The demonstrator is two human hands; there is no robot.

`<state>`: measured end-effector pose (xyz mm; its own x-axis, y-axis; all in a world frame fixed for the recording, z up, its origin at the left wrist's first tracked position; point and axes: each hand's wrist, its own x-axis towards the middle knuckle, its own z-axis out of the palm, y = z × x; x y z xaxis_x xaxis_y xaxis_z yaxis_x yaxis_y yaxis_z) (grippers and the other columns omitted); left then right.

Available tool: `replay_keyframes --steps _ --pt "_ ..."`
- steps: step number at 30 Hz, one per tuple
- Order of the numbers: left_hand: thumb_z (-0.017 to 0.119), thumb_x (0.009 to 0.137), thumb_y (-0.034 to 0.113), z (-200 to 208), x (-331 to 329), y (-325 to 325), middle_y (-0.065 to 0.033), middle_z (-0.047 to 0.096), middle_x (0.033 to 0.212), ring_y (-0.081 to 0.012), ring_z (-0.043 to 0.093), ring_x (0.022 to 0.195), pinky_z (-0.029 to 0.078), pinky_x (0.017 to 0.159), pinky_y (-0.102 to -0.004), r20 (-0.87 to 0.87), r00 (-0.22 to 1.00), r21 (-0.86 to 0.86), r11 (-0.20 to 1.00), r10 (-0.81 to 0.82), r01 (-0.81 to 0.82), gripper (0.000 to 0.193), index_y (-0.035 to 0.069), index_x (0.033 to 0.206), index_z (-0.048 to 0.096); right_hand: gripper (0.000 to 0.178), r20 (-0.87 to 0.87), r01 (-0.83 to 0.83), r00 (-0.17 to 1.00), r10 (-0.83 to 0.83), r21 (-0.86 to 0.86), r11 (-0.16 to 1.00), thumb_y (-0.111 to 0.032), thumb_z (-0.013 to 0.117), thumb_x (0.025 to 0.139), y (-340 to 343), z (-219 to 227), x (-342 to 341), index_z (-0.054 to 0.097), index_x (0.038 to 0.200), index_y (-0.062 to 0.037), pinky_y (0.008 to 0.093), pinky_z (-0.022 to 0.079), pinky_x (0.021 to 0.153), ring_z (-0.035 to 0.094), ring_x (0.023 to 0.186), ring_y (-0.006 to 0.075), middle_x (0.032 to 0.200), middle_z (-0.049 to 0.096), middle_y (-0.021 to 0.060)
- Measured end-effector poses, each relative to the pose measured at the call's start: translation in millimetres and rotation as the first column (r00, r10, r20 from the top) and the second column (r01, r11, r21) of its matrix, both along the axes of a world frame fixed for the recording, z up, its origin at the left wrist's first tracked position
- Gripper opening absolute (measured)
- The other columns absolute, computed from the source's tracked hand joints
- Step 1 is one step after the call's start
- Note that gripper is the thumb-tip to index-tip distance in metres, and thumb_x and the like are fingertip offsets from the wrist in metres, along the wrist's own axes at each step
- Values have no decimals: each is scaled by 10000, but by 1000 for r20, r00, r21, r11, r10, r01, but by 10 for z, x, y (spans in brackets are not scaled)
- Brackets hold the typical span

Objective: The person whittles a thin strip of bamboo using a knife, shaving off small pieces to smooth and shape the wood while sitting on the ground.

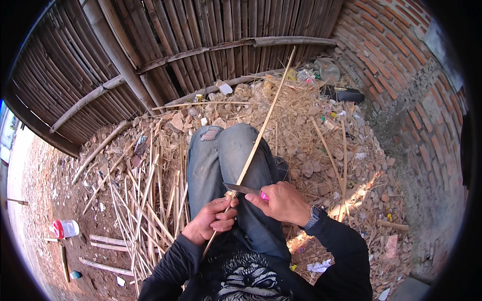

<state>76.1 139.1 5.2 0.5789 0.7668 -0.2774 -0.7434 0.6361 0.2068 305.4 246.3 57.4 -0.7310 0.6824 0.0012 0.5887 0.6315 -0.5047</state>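
A long, thin bamboo strip (264, 124) slants from my lap up toward the bamboo wall. My left hand (215, 218) is closed around its lower part, above my left thigh, and the tail end sticks out below the fist. In my right hand (284, 201) is a knife (243, 189) with a pink handle, gripped with the thumb along it. The dark blade lies across the strip just above my left fingers, where pale shavings curl up. Whether the edge is cutting into the strip cannot be made out.
Many split bamboo strips (145, 205) lie heaped on the ground at my left. Farther left is a red and white tub (66, 229). Rubble, straw and litter cover the ground ahead, by a bamboo wall (211, 30). A brick wall (406, 90) rises at the right.
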Motion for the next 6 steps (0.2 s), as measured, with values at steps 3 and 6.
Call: replay_keyframes --steps 3,6 --pt "468 1112 309 -21 27 -62 80 335 611 -32 282 422 253 400 -207 -72 997 -5 1000 5 -5 206 112 1060 502 657 15 69 997 -71 81 994 -566 600 980 54 -43 17 638 611 -23 510 509 532 650 572 424 561 603 215" --pt "479 1108 318 63 22 -90 80 328 609 -33 282 427 260 403 -206 -120 992 -6 1000 21 -22 215 109 1064 500 624 -19 91 996 -89 114 989 -561 606 984 234 -70 25 645 617 -58 502 504 514 652 548 388 553 607 179"
